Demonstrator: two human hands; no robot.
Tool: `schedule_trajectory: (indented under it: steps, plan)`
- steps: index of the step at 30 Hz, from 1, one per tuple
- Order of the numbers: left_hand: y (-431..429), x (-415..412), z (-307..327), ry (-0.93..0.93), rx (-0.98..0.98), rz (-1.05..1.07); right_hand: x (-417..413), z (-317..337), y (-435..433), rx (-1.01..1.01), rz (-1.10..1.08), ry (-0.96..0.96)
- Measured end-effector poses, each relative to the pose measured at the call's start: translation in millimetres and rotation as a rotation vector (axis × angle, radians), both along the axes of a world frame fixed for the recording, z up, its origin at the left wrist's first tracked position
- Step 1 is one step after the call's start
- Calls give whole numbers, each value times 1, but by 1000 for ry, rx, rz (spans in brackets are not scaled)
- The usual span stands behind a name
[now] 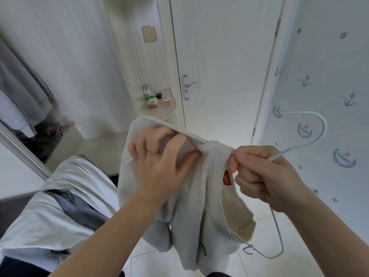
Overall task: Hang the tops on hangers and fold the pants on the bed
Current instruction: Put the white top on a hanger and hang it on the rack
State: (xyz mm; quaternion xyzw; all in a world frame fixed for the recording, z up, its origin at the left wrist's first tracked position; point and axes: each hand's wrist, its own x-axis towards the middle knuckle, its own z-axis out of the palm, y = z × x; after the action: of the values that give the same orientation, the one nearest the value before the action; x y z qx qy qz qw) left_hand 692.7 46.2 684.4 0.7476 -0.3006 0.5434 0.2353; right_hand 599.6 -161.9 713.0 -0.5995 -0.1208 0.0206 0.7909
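Note:
A light grey sweatshirt [191,212] with a small red label hangs in front of me, partly threaded over a white hanger [311,120]. My left hand [159,162], a ring on one finger, pinches the fabric near the neckline with its fingertips. My right hand [265,174] grips the hanger's neck where it leaves the collar. The hanger's hook curves off to the right, and its lower arm sticks out below the garment. On the bed [26,222] at lower left lie a pale garment [79,176] and a grey-blue one [79,208].
A white door [223,56] with a metal handle stands straight ahead, and a small shelf [159,108] with chargers and boxes is beside it. Clothes hang in an open wardrobe [22,92] at the left. A wall with anchor-pattern paper is on the right. The floor is white tile.

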Motion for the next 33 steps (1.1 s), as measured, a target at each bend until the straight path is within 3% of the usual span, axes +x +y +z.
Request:
schedule_trajectory:
  steps: [16,20,23,26,30,33]
  plan:
    - [-27,-6,-13,24,-144,-77,-6,-4,6,17,-14,114]
    - [-12,0,-8,-27,47,-128,-6,-5,0,-62,36,94]
    - [0,5,3,-4,234,-230,0,2,-12,-352,5,20]
    - [3,-6,10,141,432,-274,12,11,-17,-671,-94,-131]
    - [-4,-22,14,416,552,-262,28,2,-1,-716,-186,-252]
    - [-9,-18,14,642,501,-268,38,-7,7,-705,-336,-271]
